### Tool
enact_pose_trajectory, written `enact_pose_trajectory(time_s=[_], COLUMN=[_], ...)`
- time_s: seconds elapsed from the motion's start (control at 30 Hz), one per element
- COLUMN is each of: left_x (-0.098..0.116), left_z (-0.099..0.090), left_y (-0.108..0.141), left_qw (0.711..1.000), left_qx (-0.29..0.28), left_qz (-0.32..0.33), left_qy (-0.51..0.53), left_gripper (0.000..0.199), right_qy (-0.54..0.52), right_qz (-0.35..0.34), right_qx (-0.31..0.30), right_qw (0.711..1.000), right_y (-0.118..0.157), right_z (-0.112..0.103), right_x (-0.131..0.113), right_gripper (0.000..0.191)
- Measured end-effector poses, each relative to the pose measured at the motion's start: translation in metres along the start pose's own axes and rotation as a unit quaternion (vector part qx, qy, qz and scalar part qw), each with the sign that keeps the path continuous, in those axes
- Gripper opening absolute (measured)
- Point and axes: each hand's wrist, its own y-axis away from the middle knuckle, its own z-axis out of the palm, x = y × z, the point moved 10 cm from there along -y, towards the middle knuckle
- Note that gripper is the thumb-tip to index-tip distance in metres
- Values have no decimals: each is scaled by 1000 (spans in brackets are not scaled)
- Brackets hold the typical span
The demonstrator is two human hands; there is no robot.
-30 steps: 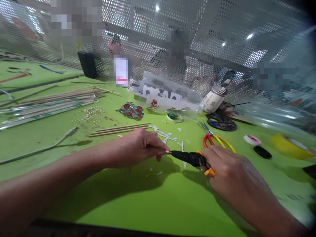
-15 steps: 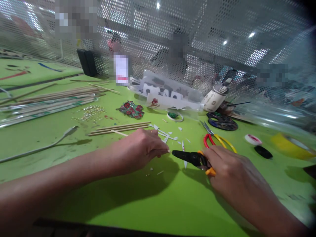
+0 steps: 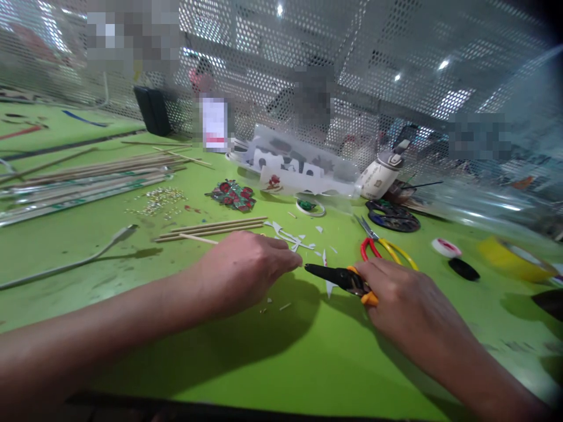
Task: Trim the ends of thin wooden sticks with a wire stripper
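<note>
Between the fingertips of my left hand [image 3: 246, 264] is a thin wooden stick [image 3: 200, 239], whose back end pokes out to the left behind the knuckles. My right hand [image 3: 404, 302] is wrapped around pliers [image 3: 332, 275] with black jaws and orange handles. The jaw tips point left, close to my left fingertips; I cannot tell whether they touch the stick. White paper scraps [image 3: 292, 237] lie just beyond the left hand. Behind the right hand rest scissors [image 3: 369, 237] with a red and a yellow handle.
Loose wooden sticks [image 3: 211, 227] and bundled sticks [image 3: 88, 176] lie left. Further back are a red-and-green flower piece [image 3: 232, 195], a plastic tray [image 3: 334, 181] and a white bottle [image 3: 378, 176]. Yellow tape [image 3: 512, 258] sits right; a white cable [image 3: 94, 258] runs left.
The stick's back end reaches further left out of my left hand, and its front tip shows less past the fingertips. The pliers have shifted slightly left and up.
</note>
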Motion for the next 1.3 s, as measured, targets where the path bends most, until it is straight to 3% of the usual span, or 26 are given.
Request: enact_pose_trajectory(time_s=[0.3, 0.67, 0.9, 1.3], left_x=[-4, 6, 9, -4], left_z=[8, 0, 3, 20], left_y=[-2, -1, 0, 0], left_qw=[997, 1000, 999, 989], left_qx=[-60, 10, -28, -135], left_qz=[-25, 17, 31, -40], left_qy=[32, 22, 5, 39], left_gripper=[22, 28, 27, 25], right_qy=[-17, -62, -75, -27], right_qz=[23, 59, 72, 47], right_qx=[-41, -122, -153, -132], right_qw=[999, 989, 983, 990], right_y=[0, -1, 1, -2], right_z=[9, 21, 25, 22], right_x=[6, 10, 10, 7], right_gripper=[30, 27, 29, 29])
